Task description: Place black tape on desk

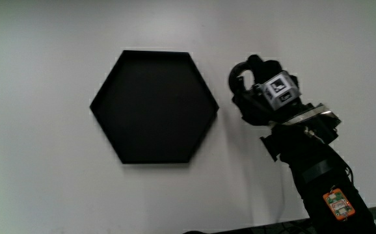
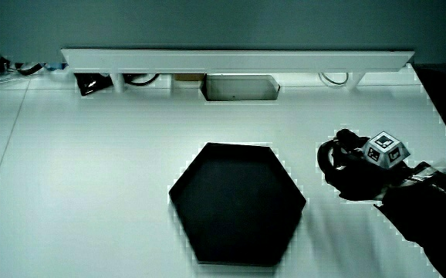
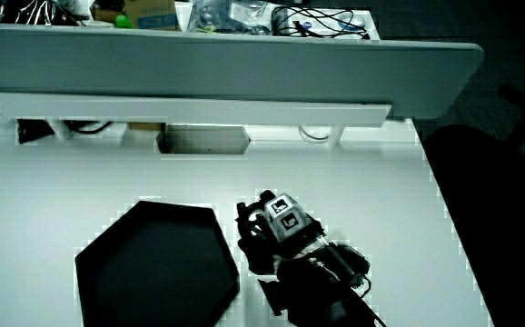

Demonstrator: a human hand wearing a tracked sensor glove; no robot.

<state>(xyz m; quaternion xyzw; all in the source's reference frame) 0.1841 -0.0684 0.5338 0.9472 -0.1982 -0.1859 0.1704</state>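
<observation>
A black tape roll [image 1: 239, 73] shows as a dark ring on the white desk [image 1: 38, 169], just beside the black hexagonal tray [image 1: 154, 107]. The gloved hand [image 1: 258, 104] lies over the tape with its fingers curled around the ring, and the patterned cube [image 1: 280, 88] sits on its back. In both side views the hand [image 2: 358, 174] [image 3: 276, 243] rests low at the desk surface next to the tray [image 2: 237, 202] [image 3: 153, 268]. The tape [image 2: 329, 154] pokes out past the fingers. I cannot tell whether the ring touches the desk.
The tray holds nothing. A low white partition [image 2: 238, 58] [image 3: 190, 104] runs along the desk's edge farthest from the person, with a pale box [image 2: 240, 87] and cables tucked under it. The forearm [image 1: 324, 188] reaches in from the person's edge.
</observation>
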